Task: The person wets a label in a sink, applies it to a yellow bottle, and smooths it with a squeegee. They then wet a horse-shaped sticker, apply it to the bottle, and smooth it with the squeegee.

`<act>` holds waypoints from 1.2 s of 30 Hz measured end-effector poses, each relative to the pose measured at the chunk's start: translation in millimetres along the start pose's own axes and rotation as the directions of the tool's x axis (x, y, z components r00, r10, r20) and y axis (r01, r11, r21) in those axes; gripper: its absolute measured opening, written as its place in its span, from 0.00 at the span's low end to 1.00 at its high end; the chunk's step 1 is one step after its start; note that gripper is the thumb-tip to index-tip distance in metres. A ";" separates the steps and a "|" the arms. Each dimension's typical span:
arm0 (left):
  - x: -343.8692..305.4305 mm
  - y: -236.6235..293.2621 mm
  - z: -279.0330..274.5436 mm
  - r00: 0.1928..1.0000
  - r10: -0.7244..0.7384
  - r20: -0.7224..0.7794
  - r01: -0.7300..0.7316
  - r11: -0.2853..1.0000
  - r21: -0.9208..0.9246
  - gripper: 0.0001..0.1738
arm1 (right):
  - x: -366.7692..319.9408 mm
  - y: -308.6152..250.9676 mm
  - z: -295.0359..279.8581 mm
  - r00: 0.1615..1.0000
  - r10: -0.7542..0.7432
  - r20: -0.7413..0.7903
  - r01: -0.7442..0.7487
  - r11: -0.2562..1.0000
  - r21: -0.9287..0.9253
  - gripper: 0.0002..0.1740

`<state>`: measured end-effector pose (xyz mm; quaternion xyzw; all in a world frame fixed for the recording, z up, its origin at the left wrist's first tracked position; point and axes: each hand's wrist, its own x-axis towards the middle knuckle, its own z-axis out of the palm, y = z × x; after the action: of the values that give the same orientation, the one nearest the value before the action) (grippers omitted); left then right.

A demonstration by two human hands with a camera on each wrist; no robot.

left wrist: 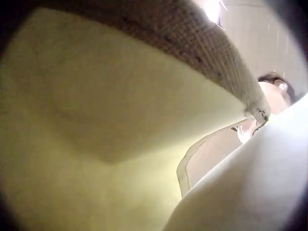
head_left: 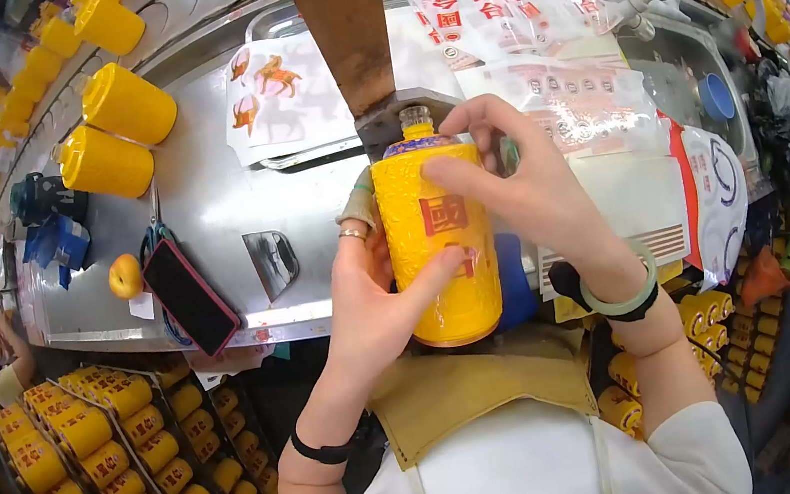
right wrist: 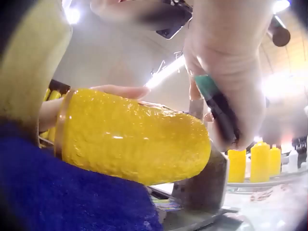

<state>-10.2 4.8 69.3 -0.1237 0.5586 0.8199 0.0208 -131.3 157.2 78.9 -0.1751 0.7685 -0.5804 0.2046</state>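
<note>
Left hand (head_left: pixel 369 296) clasps a glossy, pebbled yellow ceramic bottle (head_left: pixel 419 238) low; right hand (head_left: pixel 537 195) curls over its shoulder. Probably heavy, slick and breakable, best held round the body.

A steel workbench (head_left: pixel 207 203) fills the upper frame. At upper left lie two yellow bottles (head_left: pixel 127 103). Left of centre, scissors (head_left: pixel 154 235) lie just beside a red-cased phone (head_left: pixel 188 296). A horse-sticker sheet (head_left: pixel 278 97) lies at top centre and printed label sheets (head_left: pixel 503 9) at upper right.
</note>
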 end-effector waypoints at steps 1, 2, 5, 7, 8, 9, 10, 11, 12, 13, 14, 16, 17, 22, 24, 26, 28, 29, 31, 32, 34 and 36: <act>-0.7 -1.0 -0.9 1.000 -0.001 0.000 0.001 1.000 0.000 0.48 | 0.1 0.3 -0.8 1.000 0.000 0.000 0.000 1.000 0.000 0.23; -1.2 -2.1 -2.0 1.000 0.009 0.004 -0.009 1.000 0.010 0.48 | -0.2 0.2 -2.1 1.000 -0.007 0.008 0.007 1.000 -0.001 0.22; -0.7 0.0 -1.3 1.000 0.007 0.005 -0.007 1.000 0.013 0.49 | -0.1 -3.2 -2.1 1.000 0.016 0.016 -0.016 1.000 0.018 0.22; -0.2 1.1 0.2 1.000 -0.005 0.002 0.005 1.000 0.006 0.50 | 0.3 -3.3 -0.8 0.999 0.046 0.016 -0.047 0.998 0.038 0.21; 0.1 1.1 0.6 1.000 -0.008 -0.002 0.008 1.000 -0.007 0.50 | 0.8 -2.1 0.1 0.999 0.043 0.005 -0.043 0.998 0.037 0.21; 0.3 0.9 0.7 1.000 -0.010 -0.006 0.010 1.000 -0.019 0.50 | 1.2 -1.4 0.8 0.999 0.039 -0.005 -0.039 0.999 0.035 0.21; 0.1 0.6 0.5 1.000 -0.010 -0.006 0.010 1.000 -0.019 0.50 | 1.1 -2.5 1.4 0.999 0.039 -0.006 -0.039 0.999 0.035 0.21; -0.4 0.2 -0.1 1.000 -0.010 -0.014 0.010 1.000 -0.007 0.50 | 0.4 -4.6 1.7 0.999 0.040 -0.008 -0.040 0.998 0.039 0.21; -0.8 -0.3 -0.5 1.000 -0.009 -0.022 0.009 1.000 0.006 0.50 | -0.5 -5.4 1.9 0.999 0.041 -0.010 -0.041 0.998 0.044 0.20; -1.1 -0.9 -1.0 1.000 -0.010 -0.023 0.010 1.000 0.007 0.50 | -1.3 -3.2 1.7 0.999 0.041 -0.010 -0.041 0.998 0.045 0.20; -0.9 -1.5 -1.7 1.000 0.025 -0.010 -0.025 0.999 0.025 0.48 | -2.0 0.7 0.9 0.999 0.034 -0.025 -0.032 0.994 0.105 0.20; 2.1 -2.3 -4.8 0.998 0.061 0.002 -0.061 0.997 0.043 0.46 | -6.1 6.9 -0.3 0.999 0.028 -0.039 -0.021 0.986 0.166 0.20; 5.4 -2.8 -7.3 0.999 0.044 -0.021 -0.045 0.999 -0.028 0.45 | -10.9 9.4 -0.9 0.995 0.081 -0.051 -0.064 0.959 0.276 0.20; 15.7 3.3 -5.8 0.993 -0.064 -0.097 0.047 0.985 -0.169 0.41 | -36.9 17.0 8.5 0.979 0.201 -0.046 -0.160 0.883 0.441 0.27; 16.6 0.7 -5.2 0.993 -0.055 -0.109 0.038 0.987 -0.155 0.41 | -42.8 19.8 12.6 0.984 0.171 -0.044 -0.136 0.894 0.427 0.30; 16.5 -1.7 -5.5 0.991 -0.049 -0.122 0.032 0.990 -0.139 0.41 | -43.9 29.5 14.8 0.988 0.147 -0.039 -0.124 0.925 0.360 0.36; 16.5 -2.3 -7.6 0.993 -0.048 -0.105 0.034 0.991 -0.127 0.41 | -43.8 25.5 16.4 0.987 0.160 -0.030 -0.138 0.921 0.363 0.37; 16.3 -2.2 -7.5 0.993 -0.045 -0.107 0.032 0.991 -0.126 0.41 | -43.5 24.1 17.2 0.984 0.174 -0.020 -0.155 0.918 0.366 0.39; 15.8 -2.0 -6.6 0.994 -0.029 -0.108 0.014 0.990 -0.138 0.42 | -43.2 24.9 16.6 0.985 0.172 -0.016 -0.154 0.919 0.364 0.39; 15.7 -2.5 -6.9 0.994 -0.028 -0.110 0.012 0.990 -0.138 0.42 | -43.0 25.2 16.5 0.985 0.171 -0.014 -0.155 0.919 0.362 0.39; 15.5 -3.9 -7.8 0.994 -0.018 -0.110 0.005 0.992 -0.127 0.41 | -42.5 24.5 17.0 0.985 0.174 -0.010 -0.157 0.909 0.385 0.39; 15.5 -4.6 -7.8 0.994 -0.015 -0.111 0.000 0.991 -0.135 0.41 | -42.4 25.5 17.1 0.984 0.179 -0.007 -0.160 0.899 0.408 0.39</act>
<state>-23.0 -2.3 58.9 -0.1728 0.5017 0.8475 -0.0157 -87.0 171.5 54.9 -0.0484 0.6482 -0.7107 0.2690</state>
